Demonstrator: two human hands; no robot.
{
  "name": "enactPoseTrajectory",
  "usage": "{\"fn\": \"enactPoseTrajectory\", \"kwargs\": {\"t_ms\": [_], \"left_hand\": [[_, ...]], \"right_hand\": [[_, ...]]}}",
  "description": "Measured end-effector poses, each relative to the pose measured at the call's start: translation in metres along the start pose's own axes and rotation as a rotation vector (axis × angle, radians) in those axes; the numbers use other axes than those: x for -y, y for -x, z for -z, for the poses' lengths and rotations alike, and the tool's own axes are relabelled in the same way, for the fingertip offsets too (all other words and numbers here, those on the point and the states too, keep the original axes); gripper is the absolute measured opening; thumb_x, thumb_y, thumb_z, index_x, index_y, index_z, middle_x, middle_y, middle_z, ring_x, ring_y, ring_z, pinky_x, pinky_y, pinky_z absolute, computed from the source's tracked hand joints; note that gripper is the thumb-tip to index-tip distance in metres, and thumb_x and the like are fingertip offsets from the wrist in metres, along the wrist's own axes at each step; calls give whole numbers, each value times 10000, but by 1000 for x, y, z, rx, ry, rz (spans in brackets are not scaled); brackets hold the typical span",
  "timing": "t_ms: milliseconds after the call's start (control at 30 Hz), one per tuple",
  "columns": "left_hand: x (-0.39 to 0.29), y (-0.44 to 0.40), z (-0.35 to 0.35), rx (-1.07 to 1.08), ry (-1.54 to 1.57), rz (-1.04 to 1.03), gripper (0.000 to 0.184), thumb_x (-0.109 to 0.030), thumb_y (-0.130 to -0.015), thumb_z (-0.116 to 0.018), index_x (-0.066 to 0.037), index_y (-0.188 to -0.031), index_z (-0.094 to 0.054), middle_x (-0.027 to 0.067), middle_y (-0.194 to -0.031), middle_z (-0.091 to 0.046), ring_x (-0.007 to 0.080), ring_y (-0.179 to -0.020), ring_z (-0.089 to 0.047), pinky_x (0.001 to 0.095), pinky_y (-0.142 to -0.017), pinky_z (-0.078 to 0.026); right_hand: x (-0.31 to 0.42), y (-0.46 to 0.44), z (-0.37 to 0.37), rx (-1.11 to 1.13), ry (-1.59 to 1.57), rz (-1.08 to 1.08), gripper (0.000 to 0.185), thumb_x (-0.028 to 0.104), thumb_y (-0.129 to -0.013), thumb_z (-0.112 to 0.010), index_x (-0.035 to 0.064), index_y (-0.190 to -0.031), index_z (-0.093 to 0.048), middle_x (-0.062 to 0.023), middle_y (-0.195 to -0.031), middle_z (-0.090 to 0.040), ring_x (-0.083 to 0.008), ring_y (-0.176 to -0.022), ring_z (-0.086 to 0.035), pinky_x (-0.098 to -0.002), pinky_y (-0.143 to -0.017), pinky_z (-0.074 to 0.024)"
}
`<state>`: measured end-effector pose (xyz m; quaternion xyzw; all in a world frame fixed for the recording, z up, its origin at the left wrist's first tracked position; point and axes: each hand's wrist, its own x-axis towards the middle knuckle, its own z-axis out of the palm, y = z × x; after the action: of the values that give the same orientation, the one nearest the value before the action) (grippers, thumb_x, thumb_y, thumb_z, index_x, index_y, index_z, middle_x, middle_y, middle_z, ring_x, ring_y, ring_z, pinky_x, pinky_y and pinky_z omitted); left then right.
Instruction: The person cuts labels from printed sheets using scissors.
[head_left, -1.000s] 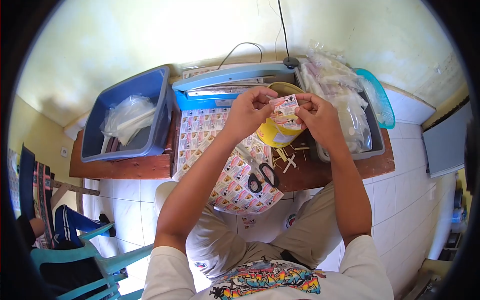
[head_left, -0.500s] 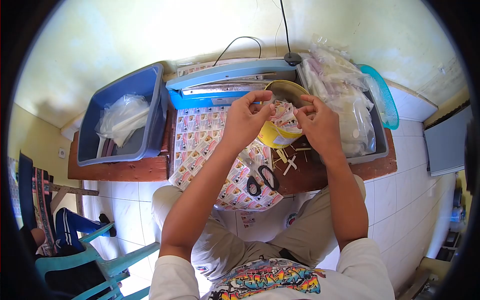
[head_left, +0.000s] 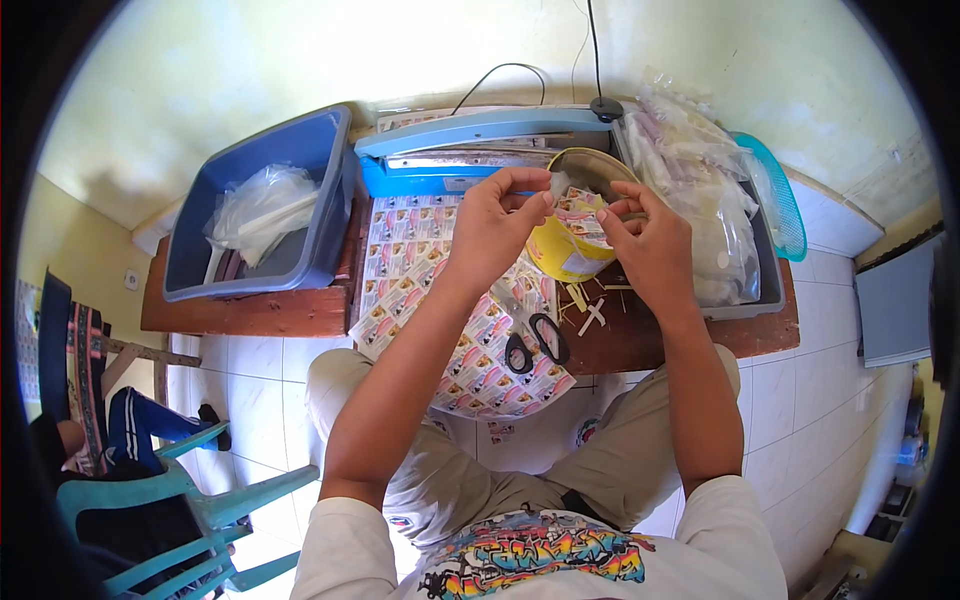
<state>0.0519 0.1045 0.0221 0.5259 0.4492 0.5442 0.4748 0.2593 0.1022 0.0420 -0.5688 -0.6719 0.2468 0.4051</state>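
Note:
Between the fingertips of my left hand [head_left: 502, 222] is a small whitish, translucent piece [head_left: 559, 185], too small to identify. My right hand [head_left: 652, 240] has its fingers curled together beside the printed labels [head_left: 580, 212]; whether it pinches one cannot be made out. Both hands are over the yellow tub [head_left: 560, 255], where the labels show at the opening. A printed label sheet [head_left: 400, 245] lies left of the tub, bearing scissors with black handles [head_left: 535, 343]. Pale strips [head_left: 594, 315] lie scattered just in front of the tub.
A blue-grey bin [head_left: 325, 215] with clear bags stands at the left. Behind the sheet is a blue sealer-like device [head_left: 405, 178]. At the right, a grey bin [head_left: 772, 270] holds plastic bags beside a turquoise basket [head_left: 785, 200]. A green chair [head_left: 205, 510] stands lower left.
The label held up between my hands a second ago is no longer spread between them. A whitish piece now shows at my left fingertips. The view has shifted slightly.

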Motion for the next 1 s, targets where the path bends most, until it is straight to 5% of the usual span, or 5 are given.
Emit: {"fn": "enactPoseTrajectory", "kwargs": {"t_ms": [67,500,1000], "left_hand": [[-7,7,5,13,9,29,329,-119,-975,-700,53,-1252,-649,138,-1158,-718,167,-978,-705,322,-897,-572],[-16,82,74,-177,-82,21,323,-137,-984,-698,37,-1253,-658,125,-1169,-721,177,-1000,-701,318,-918,-562],[39,149,83,-332,-413,55,241,-104,-933,-738,5,-1147,-724,102,-1001,-768,156,-891,-735,310,-810,-581]], "right_hand": [[5,5,-4,10,-52,19,397,113,-877,-769,-25,-1239,-680,-126,-948,-750,-176,-713,-738,-321,-678,-580],[45,53,-68,268,-175,263,321,47,-880,-747,-13,-1191,-694,-102,-862,-737,-144,-691,-720,-275,-626,-567],[17,94,-115,455,-144,283,376,80,-862,-754,-18,-1217,-680,-161,-932,-730,-224,-739,-733,-342,-698,-587]]}}
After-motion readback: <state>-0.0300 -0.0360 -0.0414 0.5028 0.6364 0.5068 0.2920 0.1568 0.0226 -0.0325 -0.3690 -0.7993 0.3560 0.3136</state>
